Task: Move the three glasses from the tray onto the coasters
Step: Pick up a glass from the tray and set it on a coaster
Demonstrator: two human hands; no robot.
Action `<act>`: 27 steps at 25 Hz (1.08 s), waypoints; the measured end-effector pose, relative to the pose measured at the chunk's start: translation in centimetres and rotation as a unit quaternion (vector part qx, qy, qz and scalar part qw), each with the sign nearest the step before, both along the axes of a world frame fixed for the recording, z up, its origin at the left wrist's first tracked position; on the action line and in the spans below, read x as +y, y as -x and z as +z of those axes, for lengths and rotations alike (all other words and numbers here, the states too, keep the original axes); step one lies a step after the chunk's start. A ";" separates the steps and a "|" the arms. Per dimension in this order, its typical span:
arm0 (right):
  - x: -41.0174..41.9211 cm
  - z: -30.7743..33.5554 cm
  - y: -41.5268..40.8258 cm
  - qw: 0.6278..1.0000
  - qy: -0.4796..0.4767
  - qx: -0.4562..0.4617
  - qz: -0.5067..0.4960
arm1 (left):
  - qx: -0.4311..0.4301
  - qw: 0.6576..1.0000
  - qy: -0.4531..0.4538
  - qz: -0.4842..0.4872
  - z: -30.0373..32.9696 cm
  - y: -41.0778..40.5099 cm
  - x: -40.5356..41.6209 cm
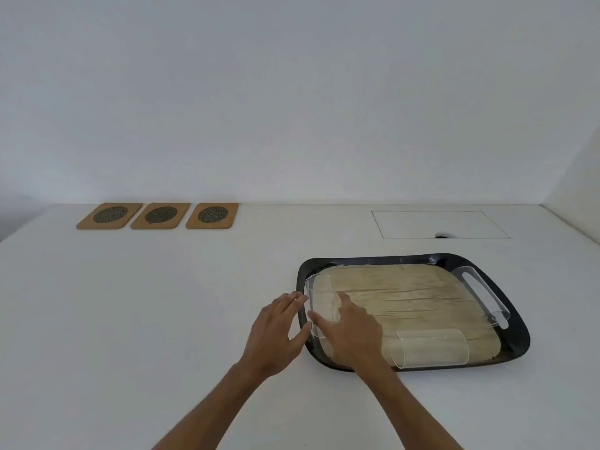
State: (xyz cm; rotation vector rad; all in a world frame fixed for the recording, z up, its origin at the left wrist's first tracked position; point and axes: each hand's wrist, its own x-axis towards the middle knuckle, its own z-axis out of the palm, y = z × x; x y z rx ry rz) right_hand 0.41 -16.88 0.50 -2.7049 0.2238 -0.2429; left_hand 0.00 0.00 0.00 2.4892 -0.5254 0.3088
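I am closing both hands, left hand (279, 329) and right hand (349, 332), fingers apart, around the lying left glass (319, 303); I should stand it upright before lifting.

This looks like a plain indoor room, a home or an office; the view does not settle which. A bare white wall (292, 92) rises well beyond the hands, meeting a smooth white table (130, 319) that runs under them. Far ahead of the right hand (352, 336), a thin rectangular outline with a dark finger notch marks a flush cable hatch (440, 224) in the tabletop, the sort fitted to desks. Everything is tidy, pale and evenly lit.
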 end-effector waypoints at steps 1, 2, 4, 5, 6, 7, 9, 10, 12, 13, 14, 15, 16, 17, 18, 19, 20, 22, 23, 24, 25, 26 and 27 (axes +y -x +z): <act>0.0 -0.1 -0.1 1.000 0.003 0.005 -0.013 | 0.001 1.000 0.003 -0.008 -0.2 -0.1 -0.3; 0.1 -0.3 -0.1 1.000 0.002 0.003 -0.017 | -0.002 1.000 0.007 -0.017 -0.3 -0.2 -0.5; 0.3 -0.7 -0.1 1.000 0.001 0.007 -0.026 | 0.001 1.000 0.001 -0.026 -0.4 -0.1 -1.0; 0.4 -0.8 -0.1 1.000 0.001 0.015 -0.024 | 0.001 0.999 -0.001 -0.032 -0.6 -0.1 -1.1; 0.6 -0.9 0.0 1.000 -0.002 0.021 -0.021 | -0.001 0.999 -0.004 -0.038 -0.8 0.0 -1.2; 0.7 -1.2 0.0 1.000 -0.001 0.023 -0.021 | -0.002 0.999 -0.008 -0.042 -1.0 0.0 -1.3; 0.8 -1.5 0.0 0.999 -0.014 0.018 -0.029 | 0.004 0.999 -0.011 -0.052 -1.1 0.2 -1.4; 0.8 -1.6 0.0 0.999 -0.026 0.014 -0.029 | 0.008 0.998 -0.006 -0.055 -1.2 0.3 -1.5; 0.7 -1.6 0.0 0.998 -0.055 0.004 -0.028 | 0.018 0.998 -0.002 -0.064 -1.2 0.2 -1.6; 0.5 -1.5 0.0 0.997 -0.067 0.002 -0.026 | 0.020 0.997 -0.006 -0.070 -1.1 0.2 -1.7; 0.2 -1.1 0.1 0.997 -0.075 -0.001 -0.025 | 0.020 0.997 -0.011 -0.078 -0.9 0.1 -1.8; -0.2 -0.8 0.1 0.997 -0.079 -0.010 -0.026 | 0.014 0.996 -0.016 -0.088 -0.6 0.0 -2.0; -0.6 -0.1 0.2 0.996 -0.078 -0.017 -0.027 | 0.009 0.995 -0.019 -0.097 -0.1 -0.2 -2.2; -1.0 0.6 0.2 0.996 -0.078 -0.028 -0.026 | 0.002 0.994 -0.022 -0.107 0.3 -0.5 -2.4; -1.4 1.5 0.2 0.996 -0.081 -0.031 -0.023 | -0.003 0.993 -0.026 -0.115 0.9 -0.8 -2.7; -1.9 2.4 0.2 0.995 -0.089 -0.034 -0.015 | -0.010 0.992 -0.028 -0.123 1.5 -1.2 -2.9; -2.5 3.4 0.2 0.994 -0.105 -0.033 -0.007 | -0.017 0.991 -0.032 -0.130 2.2 -1.7 -3.2; -3.6 5.2 0.1 0.988 -0.151 -0.042 0.006 | -0.046 0.988 -0.048 -0.143 3.6 -2.7 -3.8; -4.2 6.0 0.0 0.983 -0.177 -0.050 0.012 | -0.067 0.985 -0.058 -0.146 4.3 -3.1 -4.1; -4.6 6.8 -0.1 0.978 -0.199 -0.055 0.020 | -0.088 0.983 -0.065 -0.145 4.9 -3.6 -4.5; -5.0 7.5 -0.2 0.975 -0.212 -0.058 0.032 | -0.108 0.982 -0.069 -0.140 5.4 -3.8 -4.9; -5.4 8.2 -0.3 0.974 -0.212 -0.061 0.041 | -0.121 0.981 -0.068 -0.132 5.9 -4.1 -5.4; -5.7 8.8 -0.4 0.975 -0.208 -0.065 0.051 | -0.128 0.982 -0.062 -0.124 6.3 -4.3 -5.7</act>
